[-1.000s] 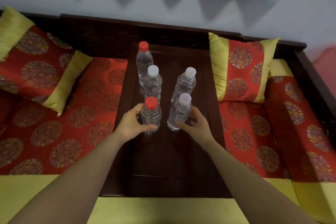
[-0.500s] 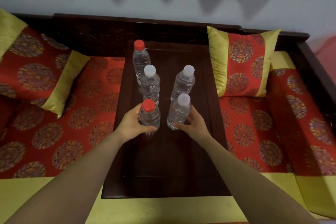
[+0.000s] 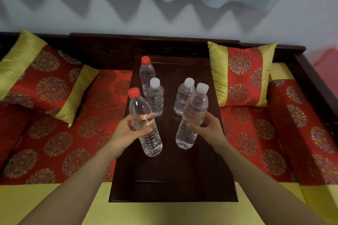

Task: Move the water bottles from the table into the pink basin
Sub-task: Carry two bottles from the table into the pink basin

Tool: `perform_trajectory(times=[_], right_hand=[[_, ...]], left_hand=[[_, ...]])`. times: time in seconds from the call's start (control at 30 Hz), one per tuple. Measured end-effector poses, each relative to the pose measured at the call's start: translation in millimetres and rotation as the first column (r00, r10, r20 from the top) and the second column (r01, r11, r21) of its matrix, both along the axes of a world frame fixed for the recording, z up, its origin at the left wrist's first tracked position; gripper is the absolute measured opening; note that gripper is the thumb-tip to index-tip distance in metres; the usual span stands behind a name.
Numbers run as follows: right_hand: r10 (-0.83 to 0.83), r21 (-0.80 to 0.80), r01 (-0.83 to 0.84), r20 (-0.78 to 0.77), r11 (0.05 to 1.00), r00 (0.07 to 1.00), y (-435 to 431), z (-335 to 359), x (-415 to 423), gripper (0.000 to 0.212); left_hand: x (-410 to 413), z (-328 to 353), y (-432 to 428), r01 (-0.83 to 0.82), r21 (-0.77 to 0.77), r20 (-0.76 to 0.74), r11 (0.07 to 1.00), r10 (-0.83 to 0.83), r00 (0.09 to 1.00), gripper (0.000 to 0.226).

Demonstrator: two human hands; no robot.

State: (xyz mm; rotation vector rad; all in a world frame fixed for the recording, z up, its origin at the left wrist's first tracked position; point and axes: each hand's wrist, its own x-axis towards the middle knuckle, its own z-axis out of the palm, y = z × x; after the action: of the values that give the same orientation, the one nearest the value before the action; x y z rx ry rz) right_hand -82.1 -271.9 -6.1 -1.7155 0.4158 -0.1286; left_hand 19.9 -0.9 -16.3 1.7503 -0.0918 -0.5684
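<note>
My left hand (image 3: 128, 130) grips a clear water bottle with a red cap (image 3: 144, 124), lifted off the dark wooden table (image 3: 173, 179) and tilted. In my right hand (image 3: 208, 128) is a clear bottle with a white cap (image 3: 192, 117), also raised and leaning right. Three more bottles stand upright further back on the table: one with a red cap (image 3: 147, 73), one with a white cap on the left (image 3: 155, 97), one with a white cap on the right (image 3: 183, 97). No pink basin shows clearly; a pink shape (image 3: 327, 58) sits at the far right edge.
The table sits in the middle of a dark wooden couch with red patterned seat cushions (image 3: 60, 133). A red and yellow pillow (image 3: 241, 75) leans right of the table, another (image 3: 42, 76) lies at the left. A yellow cloth (image 3: 164, 213) covers the front edge.
Both hands have closed on the two nearest bottles and lifted them off the table, toward me. The camera has tilted up a little.
</note>
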Motion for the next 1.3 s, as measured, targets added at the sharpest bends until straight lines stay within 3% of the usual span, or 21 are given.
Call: perform_trajectory(times=[0.13, 0.47, 0.6, 0.8, 1.0, 1.3], right_hand=[[-0.055, -0.014, 0.055, 0.018, 0.998, 0.998, -4.5, 25.6, -20.0, 0.030], [-0.365, -0.076, 0.372, 0.088, 0.925, 0.927, -46.8, 86.7, -163.8, 0.027], [-0.539, -0.099, 0.546, 0.092, 0.832, 0.838, -80.8, 108.8, -247.0, 0.023], [-0.785, -0.036, 0.790, 0.091, 0.612, 0.613, -144.2, 134.1, -390.9, 0.031], [-0.828, -0.039, 0.828, 0.006, 0.560, 0.560, -225.5, 146.9, -531.3, 0.049], [-0.883, -0.037, 0.883, 0.012, 0.468, 0.469, -365.9, 164.3, -692.8, 0.038]], left_hand=[[-7.8, 27.6, -3.3, -0.003, -0.035, 0.002, 0.999, 0.003, 1.000, 0.046], [-62.7, 86.0, -78.5, 0.289, -0.075, 0.079, 0.954, -0.283, 0.956, 0.039], [-105.7, 97.9, -146.7, 0.429, -0.089, 0.081, 0.899, -0.423, 0.903, 0.035], [-205.8, 121.8, -273.9, 0.633, -0.133, 0.119, 0.763, -0.621, 0.774, 0.045], [-313.4, 127.4, -388.9, 0.730, -0.155, 0.167, 0.665, -0.711, 0.683, 0.056], [-468.5, 137.4, -559.1, 0.781, -0.151, 0.178, 0.606, -0.760, 0.624, 0.048]])
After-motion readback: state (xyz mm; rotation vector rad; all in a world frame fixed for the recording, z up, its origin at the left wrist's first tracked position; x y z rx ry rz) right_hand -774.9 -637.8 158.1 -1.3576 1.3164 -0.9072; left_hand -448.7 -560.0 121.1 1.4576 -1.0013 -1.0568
